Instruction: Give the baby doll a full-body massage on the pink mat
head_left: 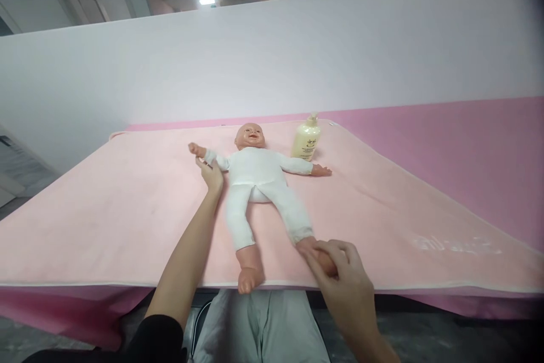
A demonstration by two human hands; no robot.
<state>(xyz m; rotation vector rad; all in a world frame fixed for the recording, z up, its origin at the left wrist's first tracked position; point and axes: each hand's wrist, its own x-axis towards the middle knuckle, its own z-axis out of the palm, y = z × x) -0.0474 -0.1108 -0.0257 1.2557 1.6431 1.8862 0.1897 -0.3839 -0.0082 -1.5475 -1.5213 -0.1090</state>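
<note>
A baby doll [257,166] in a white cloth body lies on its back, its head away from me and its arms spread. My left hand [211,175] is at the doll's arm on the left, fingers closed about the white sleeve just below the wrist; part of the grip is hidden. With fingers and thumb, my right hand [346,272] grips the doll's foot [325,263] on the right side. The other bare foot [250,272] rests at the table's near edge. Beside the doll's head stands a pale yellow pump bottle [306,139], upright behind its outstretched arm.
A light pink towel [127,204] covers most of the table, over a darker pink cloth [488,165]. A white wall [272,63] rises behind the table. Something clear and shiny [457,245] shows on the towel at right. My legs [261,326] are below the near edge.
</note>
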